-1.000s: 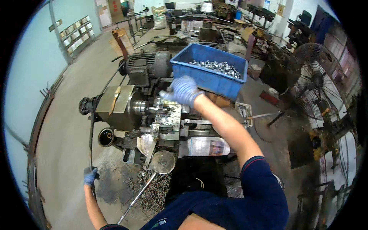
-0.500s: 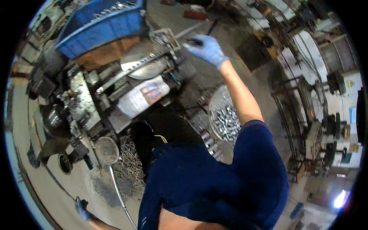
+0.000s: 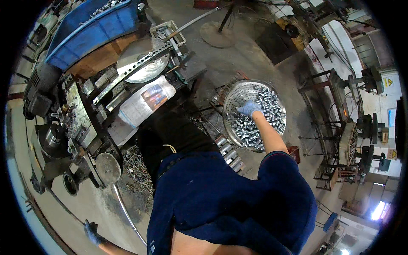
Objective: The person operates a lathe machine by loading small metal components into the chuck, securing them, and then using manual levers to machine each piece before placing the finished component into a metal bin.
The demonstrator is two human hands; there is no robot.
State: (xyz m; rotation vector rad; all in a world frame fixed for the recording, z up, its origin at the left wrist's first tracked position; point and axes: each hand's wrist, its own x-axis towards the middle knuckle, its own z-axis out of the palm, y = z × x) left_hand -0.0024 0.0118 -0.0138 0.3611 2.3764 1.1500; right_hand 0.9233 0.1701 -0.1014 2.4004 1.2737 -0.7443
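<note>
My right hand (image 3: 250, 109), in a light blue glove, is down in a round perforated metal basin (image 3: 241, 86). Its fingers are drawn together at the edge of a heap of small shiny metal fittings (image 3: 265, 117); whatever is between the fingertips is hidden. Far out at the lower left, my left hand (image 3: 92, 233), also gloved, is closed around the end of a long dark lever (image 3: 65, 205). That lever runs up to a greasy machine (image 3: 83, 112) on the left.
A blue crate (image 3: 95, 32) of metal parts stands at the upper left, near a round metal disc (image 3: 146, 68) and a perforated bar (image 3: 131, 72). Printed paper (image 3: 146, 102) covers the machine's near side. Metal scraps (image 3: 136, 172) lie below. A round stand base (image 3: 216, 35) is farther off.
My right hand has swung from beside the machine's far end down and toward me into the basin. The left hand stays at the lever's end. The view has shifted slightly.
</note>
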